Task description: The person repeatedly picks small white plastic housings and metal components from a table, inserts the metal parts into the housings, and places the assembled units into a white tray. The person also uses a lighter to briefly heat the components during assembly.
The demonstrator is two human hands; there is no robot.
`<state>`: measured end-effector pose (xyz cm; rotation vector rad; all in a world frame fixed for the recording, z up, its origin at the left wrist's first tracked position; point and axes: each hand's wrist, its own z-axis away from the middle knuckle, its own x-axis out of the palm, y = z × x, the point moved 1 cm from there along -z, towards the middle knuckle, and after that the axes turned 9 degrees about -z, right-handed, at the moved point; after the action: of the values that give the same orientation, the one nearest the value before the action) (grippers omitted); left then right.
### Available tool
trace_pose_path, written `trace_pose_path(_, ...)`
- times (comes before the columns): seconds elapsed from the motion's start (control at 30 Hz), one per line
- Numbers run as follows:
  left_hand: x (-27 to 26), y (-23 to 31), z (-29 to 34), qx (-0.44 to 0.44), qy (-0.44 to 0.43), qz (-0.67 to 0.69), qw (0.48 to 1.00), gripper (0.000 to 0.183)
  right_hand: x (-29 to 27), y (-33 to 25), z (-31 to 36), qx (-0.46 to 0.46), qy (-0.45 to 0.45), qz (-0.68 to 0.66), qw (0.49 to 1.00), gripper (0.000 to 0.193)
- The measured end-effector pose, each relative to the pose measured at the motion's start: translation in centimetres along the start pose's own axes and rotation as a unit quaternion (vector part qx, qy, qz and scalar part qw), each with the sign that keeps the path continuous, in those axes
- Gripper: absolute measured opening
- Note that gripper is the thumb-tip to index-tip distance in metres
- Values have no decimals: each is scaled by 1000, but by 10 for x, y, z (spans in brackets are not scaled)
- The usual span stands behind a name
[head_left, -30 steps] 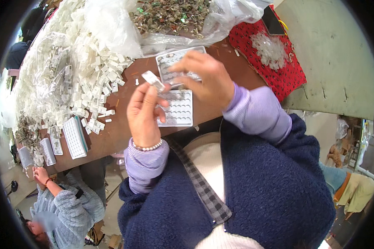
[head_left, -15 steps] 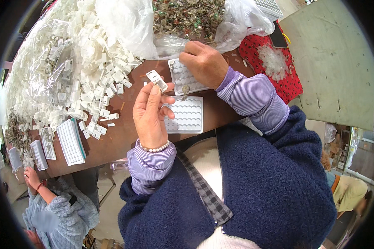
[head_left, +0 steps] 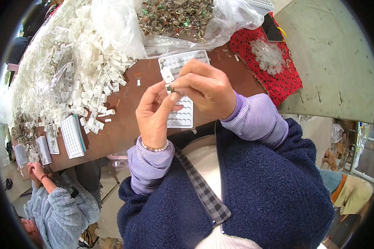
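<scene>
My left hand [head_left: 153,117] is closed, its thumb and fingers gripping a small white plastic case [head_left: 167,76] above the trays. Against the lower part of that case, the fingertips of my right hand [head_left: 212,88] are pinched together. A tiny dark piece shows at the fingertips, too small to make out. Under both hands lies a white tray of round hollows [head_left: 181,123], partly covered. A second such tray [head_left: 197,55] lies just beyond it, its front also hidden by my hands.
Left of my hands spreads a big heap of white plastic cases [head_left: 106,68]. Beyond the trays, clear plastic sheeting [head_left: 120,25] surrounds a pile of small brownish pieces [head_left: 174,18]. A red patterned cloth [head_left: 289,72] lies right. A co-worker's hands [head_left: 36,171] are at the table's left end.
My right hand has come from the far tray toward me to meet the white case in my left hand. The view has shifted slightly. The co-worker's hands have moved a little.
</scene>
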<state>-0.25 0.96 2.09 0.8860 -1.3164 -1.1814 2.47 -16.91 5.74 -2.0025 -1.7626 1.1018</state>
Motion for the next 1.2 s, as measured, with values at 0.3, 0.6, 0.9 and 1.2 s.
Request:
trace_pose_path(0.3, -9, -7, -8, -30, 10, 56, 998, 30, 8, 10, -5, 15, -10, -43, 999, 20)
trace_pose_path(0.6, -38, -16, -25, -78, 54, 161, 982, 30, 37, 76, -26, 150, -52, 117, 980, 10)
trace_pose_path(0.9, -38, -15, -22, -38, 35, 173, 984, 31, 29, 50, -25, 158, -13, 44, 986, 10)
trace_pose_path(1.2, 7, -8, 3, 50, 52, 42, 997, 25, 17, -17, 12, 62, 65, -39, 995, 22)
